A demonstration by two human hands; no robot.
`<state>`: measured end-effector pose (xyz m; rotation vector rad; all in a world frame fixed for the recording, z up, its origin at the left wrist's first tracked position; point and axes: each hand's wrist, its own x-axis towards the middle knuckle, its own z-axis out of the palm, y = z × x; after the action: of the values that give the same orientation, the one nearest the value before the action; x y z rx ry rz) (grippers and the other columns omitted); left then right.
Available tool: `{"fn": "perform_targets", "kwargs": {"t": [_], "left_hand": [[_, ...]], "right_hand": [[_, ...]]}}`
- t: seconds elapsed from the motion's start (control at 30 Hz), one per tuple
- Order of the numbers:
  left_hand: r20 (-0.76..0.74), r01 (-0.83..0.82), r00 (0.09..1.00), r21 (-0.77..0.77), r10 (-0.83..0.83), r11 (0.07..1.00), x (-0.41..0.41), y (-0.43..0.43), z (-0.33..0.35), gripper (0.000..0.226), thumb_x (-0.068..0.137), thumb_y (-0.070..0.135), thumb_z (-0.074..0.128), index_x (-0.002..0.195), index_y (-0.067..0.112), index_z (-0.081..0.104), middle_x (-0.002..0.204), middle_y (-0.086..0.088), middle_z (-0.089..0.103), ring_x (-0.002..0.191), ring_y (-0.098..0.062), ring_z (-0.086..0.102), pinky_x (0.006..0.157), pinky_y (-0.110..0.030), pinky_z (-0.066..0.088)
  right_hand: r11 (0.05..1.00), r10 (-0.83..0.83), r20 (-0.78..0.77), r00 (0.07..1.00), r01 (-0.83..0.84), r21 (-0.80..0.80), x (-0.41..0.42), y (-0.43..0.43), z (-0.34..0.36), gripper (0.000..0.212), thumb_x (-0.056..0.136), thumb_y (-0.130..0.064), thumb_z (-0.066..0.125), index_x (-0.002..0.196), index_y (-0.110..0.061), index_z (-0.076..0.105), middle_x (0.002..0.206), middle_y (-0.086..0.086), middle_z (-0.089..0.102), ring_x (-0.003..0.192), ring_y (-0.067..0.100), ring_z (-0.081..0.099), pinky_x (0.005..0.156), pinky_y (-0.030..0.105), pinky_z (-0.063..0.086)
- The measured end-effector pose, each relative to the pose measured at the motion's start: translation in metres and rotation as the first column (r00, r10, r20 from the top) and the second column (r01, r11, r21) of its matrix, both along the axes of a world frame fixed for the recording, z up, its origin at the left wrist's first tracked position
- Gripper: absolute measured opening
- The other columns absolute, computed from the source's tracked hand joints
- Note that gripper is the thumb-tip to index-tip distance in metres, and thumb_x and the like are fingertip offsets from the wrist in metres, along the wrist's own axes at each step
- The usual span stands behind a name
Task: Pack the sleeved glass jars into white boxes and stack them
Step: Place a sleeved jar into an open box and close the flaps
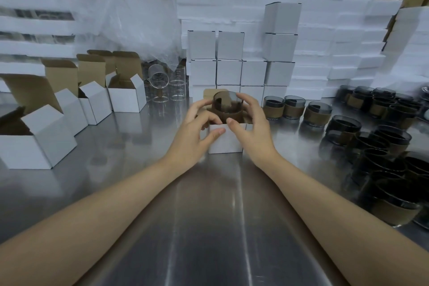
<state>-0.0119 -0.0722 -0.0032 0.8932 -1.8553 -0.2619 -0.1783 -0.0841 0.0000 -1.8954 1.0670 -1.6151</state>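
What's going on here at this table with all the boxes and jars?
A person is packing. Their right hand holds a sleeved glass jar partway down in an open white box on the metal table, while the left hand steadies the box at its front edge. The jar's top sticks out. Behind, closed boxes are stacked, empty open boxes wait at left, and more sleeved jars stand at right.

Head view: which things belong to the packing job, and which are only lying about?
Job: sleeved jar half in white box; waiting sleeved jars; open empty boxes; stacked closed boxes.
Lying about: clear glass cups; plastic wrap; foam slabs.
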Motion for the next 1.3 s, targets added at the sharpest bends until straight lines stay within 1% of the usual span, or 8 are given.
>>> {"fn": "perform_targets", "kwargs": {"t": [0.4, 0.53, 0.63, 0.83, 0.97, 1.07, 1.2, 1.3], "left_hand": [[-0.041, 0.006, 0.999, 0.065, -0.004, 0.998, 0.0, -0.002, -0.001, 0.011, 0.087, 0.016, 0.07, 0.094, 0.014, 0.062, 0.11, 0.009, 0.047, 0.072, -0.006, 0.053, 0.081, -0.02, 0.047], [-0.084, -0.052, 0.995, 0.104, 0.061, 0.993, 0.002, -0.006, -0.002, 0.058, 0.081, 0.027, 0.076, 0.129, 0.023, 0.043, 0.124, 0.008, 0.036, 0.079, 0.003, 0.053, 0.08, -0.011, 0.043], [-0.121, -0.077, 0.985, 0.321, 0.121, 0.944, 0.003, -0.01, 0.001, 0.099, 0.075, 0.043, 0.076, 0.149, 0.023, 0.014, 0.135, 0.011, 0.02, 0.106, 0.012, 0.037, 0.09, -0.004, 0.03], [-0.086, 0.117, 0.992, 0.421, -0.089, 0.899, 0.004, -0.01, -0.004, 0.049, 0.091, 0.037, 0.061, 0.134, 0.027, 0.04, 0.134, 0.011, 0.051, 0.128, -0.007, 0.046, 0.11, -0.032, 0.036], [-0.096, 0.21, 0.977, 0.354, -0.188, 0.911, 0.003, -0.007, 0.0, 0.066, 0.095, 0.026, 0.056, 0.146, 0.038, 0.016, 0.14, 0.027, 0.037, 0.12, 0.021, 0.037, 0.1, -0.008, 0.037], [-0.042, 0.146, 0.989, 0.351, -0.14, 0.925, 0.004, -0.009, -0.002, 0.067, 0.095, 0.031, 0.056, 0.15, 0.036, 0.019, 0.141, 0.028, 0.027, 0.114, 0.032, 0.03, 0.09, 0.001, 0.033], [-0.071, 0.076, 0.996, 0.348, -0.055, 0.934, 0.001, -0.009, -0.001, 0.018, 0.098, 0.038, 0.049, 0.115, 0.043, 0.051, 0.12, 0.026, 0.043, 0.104, 0.022, 0.041, 0.086, -0.003, 0.033], [-0.12, 0.086, 0.992, 0.347, -0.047, 0.934, -0.002, -0.009, 0.003, 0.018, 0.102, 0.033, 0.04, 0.101, 0.031, 0.058, 0.114, 0.014, 0.05, 0.099, 0.015, 0.045, 0.083, -0.001, 0.03]], "right_hand": [[0.99, -0.072, -0.193, 0.979, 0.094, 0.105, -0.001, -0.001, 0.006, 0.044, 0.094, -0.011, 0.053, 0.137, -0.018, 0.053, 0.13, 0.004, 0.054, 0.125, 0.007, 0.04, 0.11, 0.023, 0.029], [0.984, -0.027, 0.111, 0.993, 0.007, 0.177, -0.002, -0.003, 0.005, 0.039, 0.099, -0.01, 0.043, 0.135, -0.023, 0.051, 0.127, -0.007, 0.053, 0.114, -0.008, 0.048, 0.098, 0.005, 0.033], [0.94, -0.241, 0.369, 0.898, 0.12, 0.321, -0.007, -0.013, 0.004, 0.034, 0.099, -0.011, 0.034, 0.124, -0.018, 0.055, 0.122, -0.001, 0.059, 0.114, 0.011, 0.055, 0.099, 0.021, 0.042], [0.959, -0.197, 0.296, 0.935, 0.121, 0.258, -0.005, -0.012, 0.005, 0.035, 0.099, -0.01, 0.037, 0.108, -0.02, 0.068, 0.102, 0.008, 0.07, 0.101, 0.021, 0.064, 0.093, 0.031, 0.051], [0.996, -0.078, 0.045, 0.996, 0.076, 0.05, -0.002, -0.006, 0.003, 0.031, 0.102, -0.018, 0.044, 0.128, -0.013, 0.061, 0.123, 0.003, 0.058, 0.108, -0.005, 0.051, 0.089, 0.005, 0.037], [0.994, -0.019, -0.065, 0.998, 0.026, 0.105, 0.001, -0.005, 0.003, 0.031, 0.103, -0.019, 0.041, 0.125, -0.011, 0.062, 0.135, -0.001, 0.046, 0.119, -0.001, 0.043, 0.091, -0.003, 0.027], [0.966, 0.031, 0.105, 0.994, -0.057, 0.253, -0.001, -0.005, 0.008, 0.031, 0.104, -0.021, 0.039, 0.119, -0.014, 0.065, 0.138, -0.01, 0.037, 0.124, -0.006, 0.033, 0.093, -0.001, 0.026], [0.916, 0.077, 0.255, 0.964, -0.169, 0.364, 0.0, -0.006, 0.01, 0.028, 0.101, -0.014, 0.044, 0.124, -0.018, 0.058, 0.125, -0.008, 0.051, 0.116, 0.005, 0.047, 0.084, 0.011, 0.044]]}}
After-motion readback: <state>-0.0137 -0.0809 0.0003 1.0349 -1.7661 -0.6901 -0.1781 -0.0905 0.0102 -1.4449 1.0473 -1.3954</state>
